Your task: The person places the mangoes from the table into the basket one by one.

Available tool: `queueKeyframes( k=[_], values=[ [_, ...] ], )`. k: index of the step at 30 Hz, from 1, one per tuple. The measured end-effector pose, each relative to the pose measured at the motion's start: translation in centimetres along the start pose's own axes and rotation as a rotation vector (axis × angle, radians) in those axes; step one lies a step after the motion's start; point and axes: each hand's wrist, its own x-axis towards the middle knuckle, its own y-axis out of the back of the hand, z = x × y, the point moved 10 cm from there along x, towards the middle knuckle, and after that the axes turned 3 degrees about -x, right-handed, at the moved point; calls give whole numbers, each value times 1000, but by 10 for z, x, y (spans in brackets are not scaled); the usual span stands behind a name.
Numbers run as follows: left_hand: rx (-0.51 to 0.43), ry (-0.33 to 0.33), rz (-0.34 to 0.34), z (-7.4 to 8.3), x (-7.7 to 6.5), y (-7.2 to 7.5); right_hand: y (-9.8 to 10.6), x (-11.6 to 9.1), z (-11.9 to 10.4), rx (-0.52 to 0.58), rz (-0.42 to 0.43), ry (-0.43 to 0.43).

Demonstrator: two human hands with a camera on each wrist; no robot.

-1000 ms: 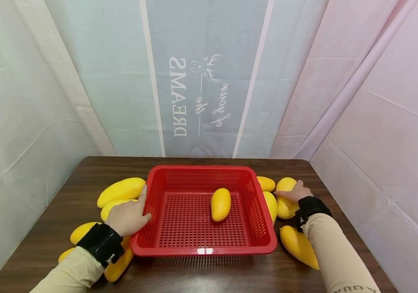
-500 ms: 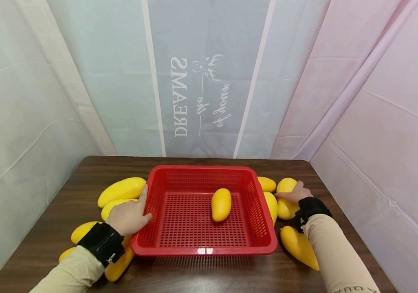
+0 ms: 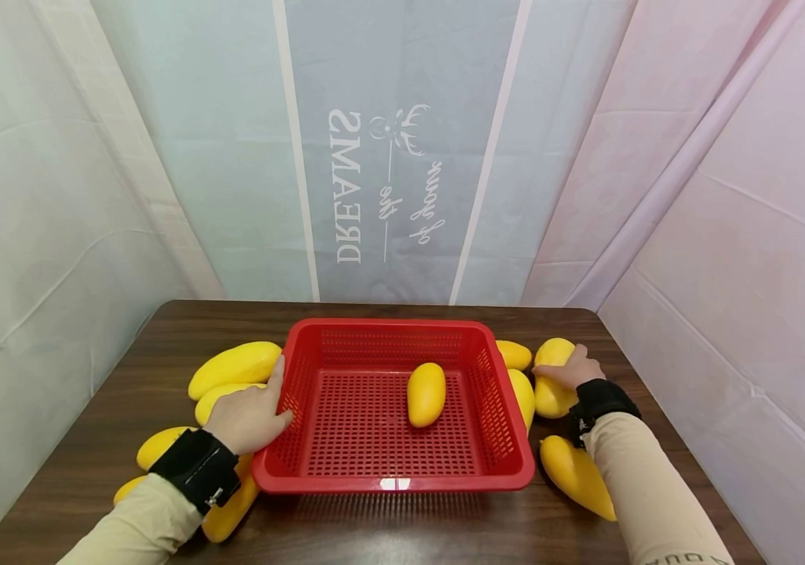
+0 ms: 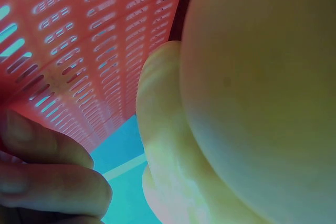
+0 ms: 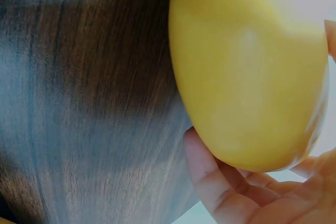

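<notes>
On the table stands a red perforated plastic basket (image 3: 388, 484) with one yellow mango (image 3: 426, 395) inside. My left hand (image 3: 243, 420) holds its left rim, thumb over the inner side and index finger lying along the edge. Curled fingers (image 4: 58, 187) show beside the outer wall in the left wrist view. To the right of the basket, my right hand (image 3: 574, 370) grips another yellow mango (image 3: 554, 399) from above. The right wrist view shows this mango (image 5: 247, 77) with fingers and thumb around its sides, over the wood surface.
Several long yellow fruits (image 3: 235, 370) lie left of the basket, some partly under the left forearm. Right of it are a mango (image 3: 513, 355) at the back, another (image 3: 522, 399) against the wall, and one (image 3: 575, 475) by the right forearm. Fabric curtains (image 3: 402, 157) enclose the dark wooden table (image 3: 346, 534).
My right hand and the mango in it have risen slightly in the last half second. The left hand and the basket stay where they were.
</notes>
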Motion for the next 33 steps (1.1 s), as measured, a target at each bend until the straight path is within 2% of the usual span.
queueKeyframes(
  k=[11,25,33],
  values=[
    [-1,1,1,0,-1,0,15,-2,-4,74,102,7],
    [-13,16,-12,-1,1,-1,22,-8,-13,120,166,35],
    [0,9,3,0,0,1,27,-12,-19,123,203,44]
  ],
)
